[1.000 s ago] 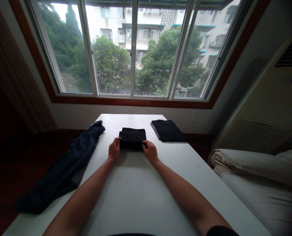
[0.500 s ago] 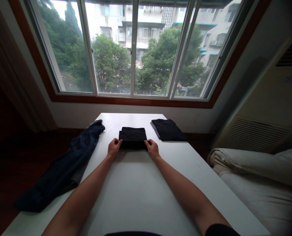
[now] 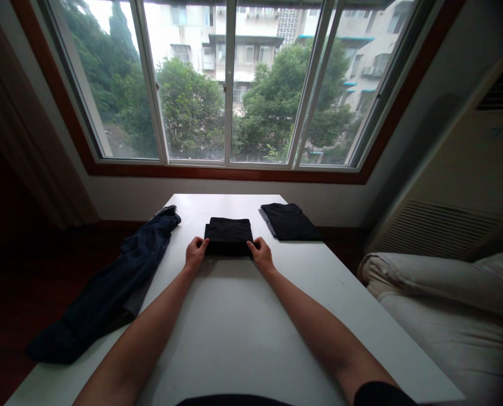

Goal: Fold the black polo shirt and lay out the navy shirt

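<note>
While the white table (image 3: 234,338) is seen from its near end, a folded black cloth (image 3: 228,230) is placed on its far part, about in the middle between left and right. By the left hand (image 3: 195,254), the near left corner of this cloth is pinched between thumb and fingers; by the right hand (image 3: 262,255), the near right corner is held in the same manner, so both grips are narrow and closed on the fabric. Whether the near edge is lifted from the table cannot be told with certainty. To the right, a second folded cloth (image 3: 292,221), also black, is laid flat near the right edge, and a grey layer is shown along its left side. Along the left edge, a dark blue garment (image 3: 107,287) is spread loosely, and the edge is partly covered by it. Beyond the far end, a wide window (image 3: 230,124) is seen.
</note>
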{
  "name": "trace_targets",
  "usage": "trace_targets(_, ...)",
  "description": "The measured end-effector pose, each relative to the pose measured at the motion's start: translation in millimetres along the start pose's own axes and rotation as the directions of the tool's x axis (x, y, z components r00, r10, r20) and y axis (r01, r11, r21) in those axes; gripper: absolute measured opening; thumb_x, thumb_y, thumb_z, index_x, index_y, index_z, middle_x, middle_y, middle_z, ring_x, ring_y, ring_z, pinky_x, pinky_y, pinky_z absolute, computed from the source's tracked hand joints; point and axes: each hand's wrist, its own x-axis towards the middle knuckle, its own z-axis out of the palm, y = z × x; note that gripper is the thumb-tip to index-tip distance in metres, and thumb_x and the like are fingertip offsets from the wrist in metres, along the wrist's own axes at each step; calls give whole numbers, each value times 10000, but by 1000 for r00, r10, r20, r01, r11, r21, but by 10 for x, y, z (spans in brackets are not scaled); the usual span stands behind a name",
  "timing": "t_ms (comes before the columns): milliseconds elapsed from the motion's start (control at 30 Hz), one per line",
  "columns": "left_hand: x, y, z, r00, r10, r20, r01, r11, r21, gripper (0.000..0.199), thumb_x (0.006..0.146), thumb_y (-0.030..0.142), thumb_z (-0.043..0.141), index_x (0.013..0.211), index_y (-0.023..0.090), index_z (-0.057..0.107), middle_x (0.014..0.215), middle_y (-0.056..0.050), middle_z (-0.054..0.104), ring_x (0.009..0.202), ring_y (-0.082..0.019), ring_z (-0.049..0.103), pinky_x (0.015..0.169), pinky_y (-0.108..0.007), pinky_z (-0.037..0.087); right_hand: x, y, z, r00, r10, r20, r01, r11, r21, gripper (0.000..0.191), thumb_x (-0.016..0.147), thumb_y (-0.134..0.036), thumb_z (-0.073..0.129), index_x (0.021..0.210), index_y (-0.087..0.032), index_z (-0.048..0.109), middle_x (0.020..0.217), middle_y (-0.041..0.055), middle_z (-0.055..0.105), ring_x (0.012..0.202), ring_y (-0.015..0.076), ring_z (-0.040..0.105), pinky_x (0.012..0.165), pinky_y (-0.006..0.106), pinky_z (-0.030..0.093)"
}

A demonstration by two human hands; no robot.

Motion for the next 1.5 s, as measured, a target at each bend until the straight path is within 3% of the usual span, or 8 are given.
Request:
trace_targets(200,5,-25,18,999,-11,-32,10,999,-48,474,826,588,701,693,235,413,654,59,387,600,-126,372,589,-258,329,-4,26,23,1000,-19,-2,19,1000,-19,443,844,-632,638,770,-237,449,694,-45,451,651,152,425,646,276,363)
trace_targets(433,14,-68,24,998,3,-56,-7,997,-74,371,828,546,702,798,231,508,750,33,494,682,-145,464,664,-265,397,-14,28,35,999,-46,4,46,999,-18,354,832,-553,642,817,-240,476,736,-36,493,674,158,458,667,279,382)
trace_targets(700,5,-56,22,998,-10,-63,8,999,-36,442,828,544,692,714,244,389,673,60,375,607,-130,364,595,-263,332,-21,3,39,998,-61,0,61,997,-45,342,842,-512,626,766,-240,433,703,-43,453,658,152,437,653,277,364)
trace_targets(967,28,-97,20,997,2,-78,-7,998,-67,313,837,504,694,824,232,539,759,26,523,691,-155,495,664,-275,413,-31,23,51,996,-84,8,84,996,-27,268,842,-468,624,833,-239,485,747,-28,505,696,167,475,682,282,388)
trace_targets(1167,29,-113,8,996,-9,-84,7,1000,-25,367,834,502,699,738,241,460,691,47,446,621,-141,425,608,-272,366,-22,37,71,991,-134,16,134,989,-54,328,852,-427,599,725,-246,357,699,-42,444,652,149,401,651,277,350)
trace_targets(1400,33,-112,12,994,7,-112,-11,999,-36,317,832,486,701,789,242,504,742,31,496,668,-155,478,641,-279,405,-63,-58,49,986,-162,45,164,984,-70,181,848,-383,589,839,-238,481,776,-16,520,720,173,474,698,292,390)
trace_targets(1500,33,-97,20,993,-8,-117,2,999,-54,300,826,488,700,840,240,532,779,21,530,707,-163,512,678,-284,433,-64,-68,48,985,-168,42,171,982,-77,177,845,-364,574,819,-240,451,769,-19,505,717,172,469,701,294,391)
